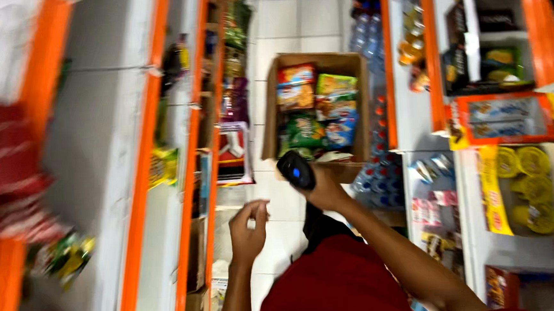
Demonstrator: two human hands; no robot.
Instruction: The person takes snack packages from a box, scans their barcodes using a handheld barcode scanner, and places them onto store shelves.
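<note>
The person stands in a narrow shop aisle, looking down between orange-edged shelves. The right hand is wrapped around a small black scanner, gripped low on its body so that the top end with a blue light pokes out above the fingers. The scanner sits just under the near edge of a cardboard box, which rests on the tiled floor straight ahead of that hand.

The left hand is raised beside the right, a little lower and closer to the body. It holds nothing; the fingers are curled loosely with the thumb and fingertips drawn near each other, not quite a fist.

The scanner looks like hard, smooth plastic, light enough for one hand. It seems stiff and likely slippery on its glossy face, so the low wrap around its narrow body looks like the sound hold, leaving the lit end free.

The box is open and packed with snack packets in green, orange and blue. These look soft, light and crinkly, easy to crush; pinching one by a sealed edge would suit them best.

Left of the left hand, shelves hold more packets, blurred. Right of the right hand, lower shelves carry bottles and yellow round packs. The person's red shirt fills the bottom of the view.
</note>
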